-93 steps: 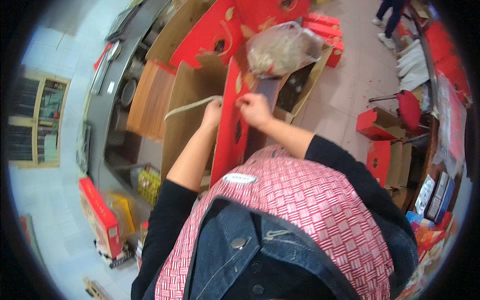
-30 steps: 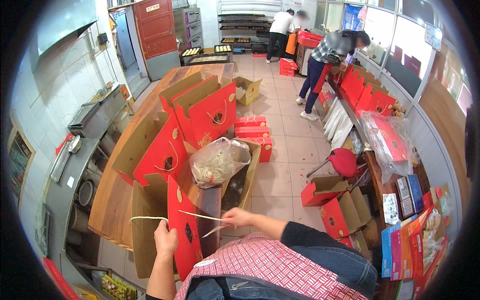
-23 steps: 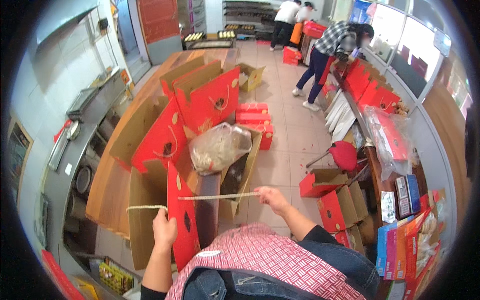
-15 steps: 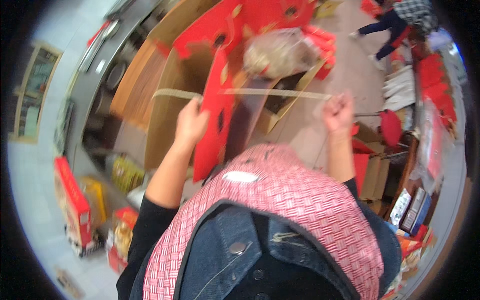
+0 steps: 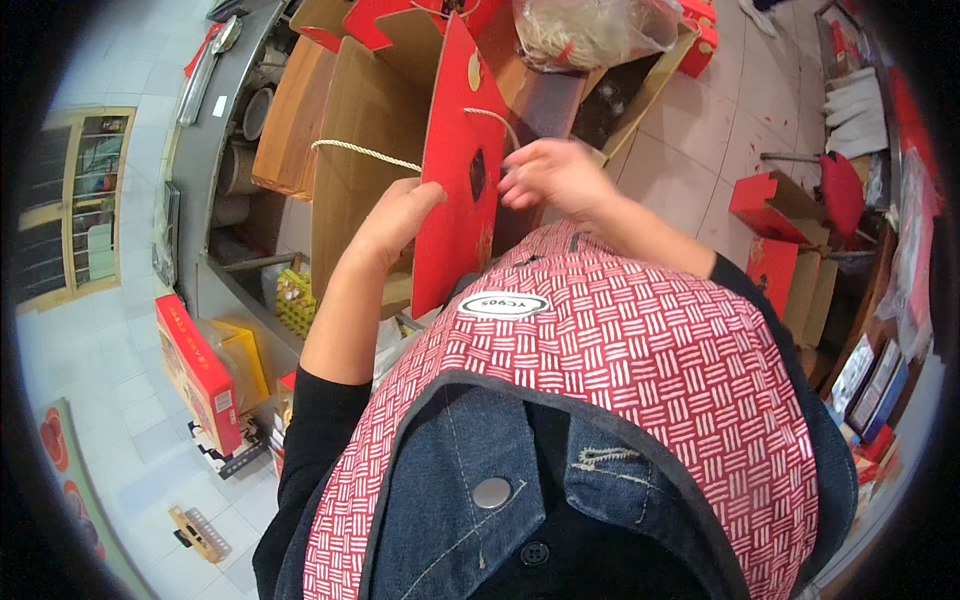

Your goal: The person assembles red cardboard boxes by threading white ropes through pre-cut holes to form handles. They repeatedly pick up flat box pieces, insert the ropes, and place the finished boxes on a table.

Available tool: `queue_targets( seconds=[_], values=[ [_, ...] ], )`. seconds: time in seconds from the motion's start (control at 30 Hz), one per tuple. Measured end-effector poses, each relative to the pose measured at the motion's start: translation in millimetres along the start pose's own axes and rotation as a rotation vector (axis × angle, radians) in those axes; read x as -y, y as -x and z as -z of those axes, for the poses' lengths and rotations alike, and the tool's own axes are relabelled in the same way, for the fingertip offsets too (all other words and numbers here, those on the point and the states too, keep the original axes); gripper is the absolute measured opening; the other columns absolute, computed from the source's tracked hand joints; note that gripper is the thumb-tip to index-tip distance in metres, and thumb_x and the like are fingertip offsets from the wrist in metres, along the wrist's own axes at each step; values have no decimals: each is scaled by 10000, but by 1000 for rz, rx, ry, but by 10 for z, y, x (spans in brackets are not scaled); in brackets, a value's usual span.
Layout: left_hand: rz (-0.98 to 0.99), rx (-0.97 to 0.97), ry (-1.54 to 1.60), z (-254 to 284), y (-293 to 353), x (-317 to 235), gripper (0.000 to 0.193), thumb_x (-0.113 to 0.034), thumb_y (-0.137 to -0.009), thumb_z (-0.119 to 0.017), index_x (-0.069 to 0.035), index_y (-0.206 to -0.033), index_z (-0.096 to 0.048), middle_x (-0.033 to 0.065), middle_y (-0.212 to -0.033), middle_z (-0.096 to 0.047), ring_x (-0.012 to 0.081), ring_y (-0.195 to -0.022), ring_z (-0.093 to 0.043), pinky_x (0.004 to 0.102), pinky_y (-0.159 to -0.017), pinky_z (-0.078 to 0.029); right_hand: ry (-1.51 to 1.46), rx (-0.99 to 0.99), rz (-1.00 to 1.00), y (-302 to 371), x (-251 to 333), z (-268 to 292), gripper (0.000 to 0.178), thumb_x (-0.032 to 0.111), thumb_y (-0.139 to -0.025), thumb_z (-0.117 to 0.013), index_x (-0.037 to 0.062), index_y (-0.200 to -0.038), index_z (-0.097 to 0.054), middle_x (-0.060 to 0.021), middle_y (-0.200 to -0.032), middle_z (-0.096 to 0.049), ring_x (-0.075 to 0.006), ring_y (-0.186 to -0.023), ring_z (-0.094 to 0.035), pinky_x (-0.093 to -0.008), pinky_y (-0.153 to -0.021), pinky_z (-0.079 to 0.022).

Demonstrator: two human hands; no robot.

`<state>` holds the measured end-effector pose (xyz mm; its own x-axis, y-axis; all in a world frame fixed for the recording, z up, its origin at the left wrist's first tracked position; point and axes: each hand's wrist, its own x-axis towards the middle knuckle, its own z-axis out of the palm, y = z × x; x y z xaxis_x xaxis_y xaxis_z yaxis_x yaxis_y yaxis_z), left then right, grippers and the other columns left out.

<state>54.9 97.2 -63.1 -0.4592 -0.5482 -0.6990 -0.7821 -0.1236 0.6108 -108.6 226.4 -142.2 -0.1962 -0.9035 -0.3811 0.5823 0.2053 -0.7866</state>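
Observation:
A tall cardboard box [image 5: 385,95] stands before me, brown inside, with a red printed panel [image 5: 455,230] on its right side. A cream rope [image 5: 365,152] crosses the box's inside to this panel. On the panel's outer face, a rope loop comes out of a hole and curves down to my right hand [image 5: 560,180]. Curled and slightly blurred, that hand's fingers close round the rope end beside the panel's dark oval. My left hand [image 5: 395,220] is closed at the panel's near left edge, with its fingertips over the edge; some of its fingers are hidden.
A clear plastic bag of pale cord [image 5: 590,35] lies beyond the box. Next to the box is a wooden block [image 5: 295,125]. Opened red cartons [image 5: 775,270] and a red stool seat [image 5: 840,195] stand at the right. A red gift box [image 5: 200,370] is on the left.
My right hand has come left from far out, where it held the rope stretched tight, to the red panel. The rope outside the panel now hangs in a short loop.

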Motion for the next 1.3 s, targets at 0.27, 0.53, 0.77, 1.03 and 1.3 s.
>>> queue_targets(
  seconds=[0.27, 0.53, 0.77, 1.03, 1.3],
  values=[
    [-69, -4, 118, -26, 52, 75, 300, -212, -776, -427, 38, -835, -582, 33, -688, -562, 102, -566, -496, 257, -492, -375, 351, 82, -150, -140, -338, -317, 60, 26, -788, -600, -30, -803, -613, -67, -706, -624, -92, -543, -587, -203, -473, -453],
    [-73, -15, 167, -114, -33, 45, 290, -211, -794, -409, 23, -809, -580, 34, -691, -567, 104, -569, -505, 262, -512, -390, 402, -27, -44, -186, -449, -329, 77, 44, -781, -607, -27, -755, -619, -42, -640, -593, -88, -506, -567, -211, -444, -452],
    [-113, -103, 160, -176, 50, -21, 278, -207, -789, -407, 17, -787, -573, 23, -684, -553, 106, -568, -492, 264, -523, -391, 513, -56, 131, -156, -454, -382, 76, 45, -744, -611, -26, -722, -624, -78, -624, -603, -131, -521, -588, -256, -479, -464],
    [-116, -60, 169, -133, -71, 83, 264, -205, -783, -405, 1, -751, -566, 10, -655, -536, 91, -558, -469, 260, -505, -367, 617, -73, 242, -176, -459, -382, 82, 20, -753, -591, -53, -723, -613, -57, -600, -596, -104, -482, -580, -246, -449, -460],
    [-91, -76, 163, -170, -15, 15, 239, -205, -773, -412, -16, -708, -543, 4, -612, -495, 96, -523, -429, 266, -478, -340, 549, -86, 146, -124, -371, -395, 101, 39, -746, -592, -53, -710, -612, -60, -594, -592, -110, -484, -586, -249, -450, -462]
  ],
)
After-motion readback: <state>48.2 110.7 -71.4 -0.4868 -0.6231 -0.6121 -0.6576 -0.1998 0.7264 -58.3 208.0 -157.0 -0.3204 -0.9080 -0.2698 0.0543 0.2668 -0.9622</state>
